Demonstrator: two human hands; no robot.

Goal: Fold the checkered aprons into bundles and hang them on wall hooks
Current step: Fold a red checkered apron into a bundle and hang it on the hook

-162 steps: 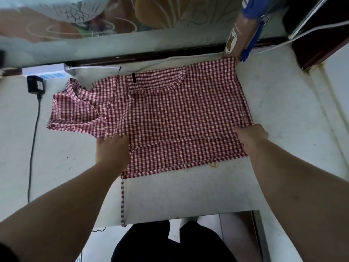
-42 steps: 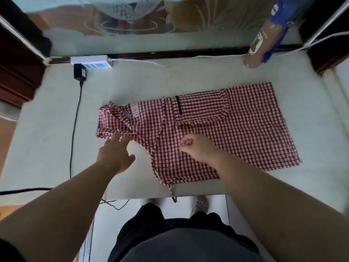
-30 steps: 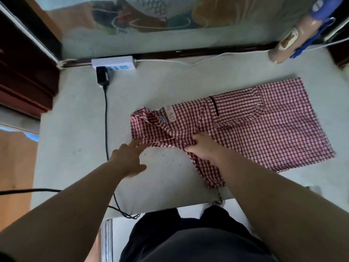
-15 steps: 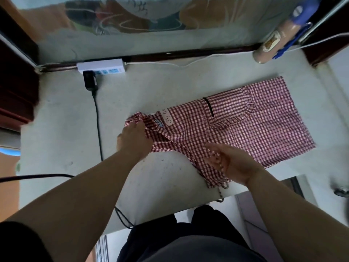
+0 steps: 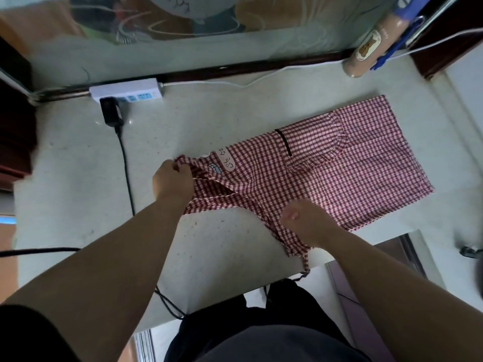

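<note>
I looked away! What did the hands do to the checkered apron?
The left hand, open a second ago, reached and now grips the apron at its left end, bunching it. The right hand slid to the near edge and holds it. The power strip and bottle stayed put.

so the red checkered apron (image 5: 326,178) is lying folded on the pale counter (image 5: 78,178), left hand (image 5: 172,181) is gripping its bunched-up left end, right hand (image 5: 305,220) is pinching its near edge, where the tie (image 5: 304,262) is dangling off. white power strip (image 5: 128,91) is sitting behind the apron's left end, tan bottle (image 5: 371,48) is leaning behind its right corner
</note>
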